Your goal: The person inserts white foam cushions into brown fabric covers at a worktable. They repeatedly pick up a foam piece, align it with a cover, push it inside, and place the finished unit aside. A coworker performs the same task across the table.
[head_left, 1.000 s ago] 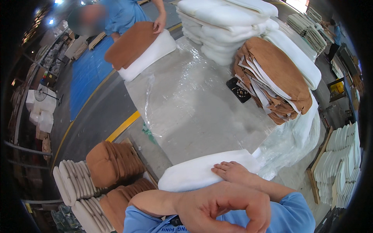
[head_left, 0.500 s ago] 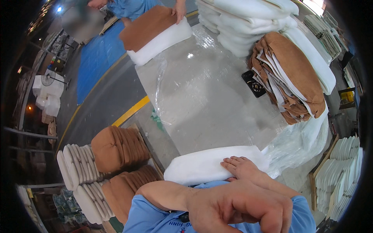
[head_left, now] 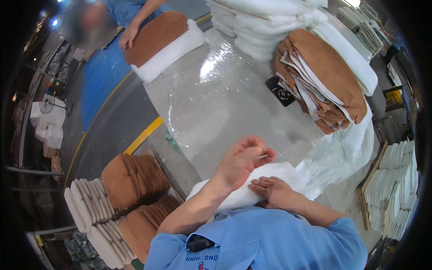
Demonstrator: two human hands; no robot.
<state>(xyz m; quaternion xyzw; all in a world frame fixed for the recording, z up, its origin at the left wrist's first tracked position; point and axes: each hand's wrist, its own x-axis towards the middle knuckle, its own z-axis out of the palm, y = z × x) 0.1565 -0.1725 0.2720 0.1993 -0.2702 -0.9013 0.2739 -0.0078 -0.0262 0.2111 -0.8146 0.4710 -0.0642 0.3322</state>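
Note:
A white padded piece [head_left: 234,195] lies along the near edge of the table against my body. My right hand [head_left: 273,191] rests on it with fingers outstretched and pressing lightly. Above the pad, my left hand [head_left: 243,162] is raised with its fingers curled together in a pinch. Whatever those fingertips hold, if anything, is too small to make out. Clear plastic film [head_left: 326,168] bunches beside the pad's right end.
Brown covers [head_left: 333,72] are stacked at right, beside a black patterned box [head_left: 280,91]. White padding [head_left: 265,22] piles up behind. Brown cushions [head_left: 128,180] stand at lower left. Across the grey table [head_left: 216,112], a co-worker's hand [head_left: 129,36] touches a brown-and-white piece [head_left: 159,38].
My left hand has moved forward and down from close to the camera to above the pad. My right hand stays on the pad. The co-worker's hand now rests at the brown piece's left end.

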